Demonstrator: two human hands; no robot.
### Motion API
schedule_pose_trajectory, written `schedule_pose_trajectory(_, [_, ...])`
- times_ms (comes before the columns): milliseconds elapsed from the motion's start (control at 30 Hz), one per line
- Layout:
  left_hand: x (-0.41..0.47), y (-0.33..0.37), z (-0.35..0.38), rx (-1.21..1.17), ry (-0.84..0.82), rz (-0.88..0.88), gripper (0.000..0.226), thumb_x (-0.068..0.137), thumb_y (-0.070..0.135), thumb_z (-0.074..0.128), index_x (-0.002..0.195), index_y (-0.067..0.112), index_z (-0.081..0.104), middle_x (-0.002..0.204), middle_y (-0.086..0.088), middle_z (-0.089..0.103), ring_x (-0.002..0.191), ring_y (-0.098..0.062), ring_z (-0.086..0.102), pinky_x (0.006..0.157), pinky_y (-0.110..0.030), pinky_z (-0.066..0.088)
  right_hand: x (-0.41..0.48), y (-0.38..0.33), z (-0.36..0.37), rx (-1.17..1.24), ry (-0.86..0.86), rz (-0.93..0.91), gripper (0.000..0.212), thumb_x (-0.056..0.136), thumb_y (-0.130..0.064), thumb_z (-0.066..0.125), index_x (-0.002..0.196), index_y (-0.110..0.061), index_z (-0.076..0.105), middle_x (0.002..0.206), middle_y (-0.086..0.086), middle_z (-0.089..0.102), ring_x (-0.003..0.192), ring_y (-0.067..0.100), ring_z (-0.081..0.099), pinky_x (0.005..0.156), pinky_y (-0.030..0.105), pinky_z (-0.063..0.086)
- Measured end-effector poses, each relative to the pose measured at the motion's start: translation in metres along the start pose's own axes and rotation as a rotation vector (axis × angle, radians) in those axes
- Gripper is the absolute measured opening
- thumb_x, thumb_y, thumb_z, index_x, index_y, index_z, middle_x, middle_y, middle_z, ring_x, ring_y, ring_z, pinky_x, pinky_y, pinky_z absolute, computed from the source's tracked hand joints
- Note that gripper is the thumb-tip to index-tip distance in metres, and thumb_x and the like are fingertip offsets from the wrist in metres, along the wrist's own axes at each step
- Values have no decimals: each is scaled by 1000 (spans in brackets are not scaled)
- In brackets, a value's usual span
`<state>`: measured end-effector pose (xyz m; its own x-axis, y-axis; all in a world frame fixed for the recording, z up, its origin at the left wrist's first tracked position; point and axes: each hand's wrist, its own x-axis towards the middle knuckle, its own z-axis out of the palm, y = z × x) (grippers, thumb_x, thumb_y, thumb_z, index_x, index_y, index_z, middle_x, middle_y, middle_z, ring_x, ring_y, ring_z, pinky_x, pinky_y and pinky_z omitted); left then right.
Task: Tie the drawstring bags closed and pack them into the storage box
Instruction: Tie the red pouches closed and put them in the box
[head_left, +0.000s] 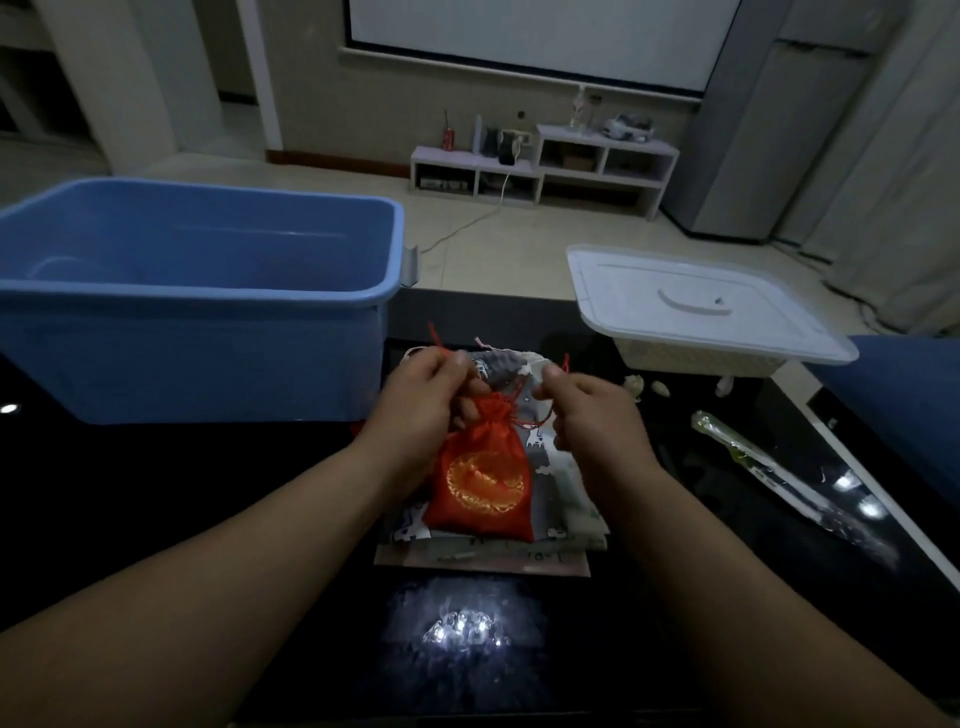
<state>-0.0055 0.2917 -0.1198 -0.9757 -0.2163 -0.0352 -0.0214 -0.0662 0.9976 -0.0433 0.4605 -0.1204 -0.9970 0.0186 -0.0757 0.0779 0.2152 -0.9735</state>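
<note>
You're mid-tie on the red bag (483, 488). Your left hand (423, 395) and right hand (587, 410) each pinch an end of its cord (435, 336), fingers curled on it. The neck's gathered, but I'd say no knot yet. It lies on the grey bags (550, 483) on the worktop (156, 493), just by the box (208, 301). Nothing shows in the box, so all the packing's ahead. On the right, a lid (696, 306) covers a basket (691, 364), contents hidden.
</note>
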Motion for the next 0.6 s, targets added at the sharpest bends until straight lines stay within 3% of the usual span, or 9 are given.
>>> schedule_pose_trajectory(67, [2, -1, 2, 244, -94, 115, 24, 108, 28, 52, 95, 11, 64, 79, -5, 66, 67, -13, 58, 66, -32, 49, -1, -8, 2, -110, -52, -209, 37, 102, -36, 64, 81, -8, 76, 63, 3, 60, 60, 13, 52, 60, 34, 42])
schedule_pose_trajectory(133, [4, -5, 5, 464, -171, 203, 14, 104, 27, 61, 101, 15, 67, 89, -2, 72, 79, -11, 66, 75, -34, 55, -4, -16, 4, -155, -140, -319, 32, 103, -34, 64, 81, -15, 79, 64, -4, 68, 61, 8, 60, 60, 28, 47])
schedule_pose_trajectory(200, [6, -8, 8, 532, -222, 244, 18, 100, 26, 65, 117, 20, 69, 102, 4, 76, 94, -9, 71, 84, -34, 58, -2, -20, 7, -228, -178, -401, 27, 103, -36, 63, 86, -22, 80, 74, -6, 74, 73, 8, 69, 67, 30, 54])
schedule_pose_trajectory(300, [6, -7, 9, 483, -210, 204, 22, 101, 18, 60, 121, 21, 71, 102, 3, 77, 92, -8, 73, 84, -32, 59, 4, -20, 15, -421, -164, -505, 25, 100, -46, 63, 94, -30, 80, 87, -1, 69, 88, 16, 65, 80, 40, 55])
schedule_pose_trajectory(400, [6, -7, 11, 302, -187, 80, 21, 107, 21, 54, 116, 18, 73, 91, 3, 77, 81, -11, 73, 76, -30, 60, 4, -20, 16, -261, -198, -398, 28, 100, -49, 62, 106, -27, 78, 97, -3, 73, 91, 12, 68, 81, 37, 56])
schedule_pose_trajectory(467, [8, -9, 12, 191, -142, 35, 28, 108, 27, 52, 108, 7, 71, 75, 0, 67, 62, -13, 62, 60, -27, 51, 2, -19, 10, -11, -206, -187, 29, 105, -44, 57, 109, -21, 73, 96, -2, 74, 81, 10, 67, 69, 31, 52])
schedule_pose_trajectory(567, [15, -16, 9, 86, -100, -13, 37, 109, 30, 49, 107, -2, 66, 68, -5, 57, 53, -12, 49, 51, -25, 40, 1, -6, 7, 47, -245, -36, 9, 102, -15, 63, 109, -14, 68, 98, 9, 77, 75, 16, 66, 58, 30, 47])
schedule_pose_trajectory(600, [16, -17, 8, 61, -91, -21, 35, 110, 29, 48, 107, -1, 67, 67, -3, 56, 52, -11, 49, 49, -23, 40, -1, -1, 8, 51, -272, -16, 15, 99, -5, 65, 111, -13, 68, 97, 8, 77, 74, 16, 68, 57, 29, 49])
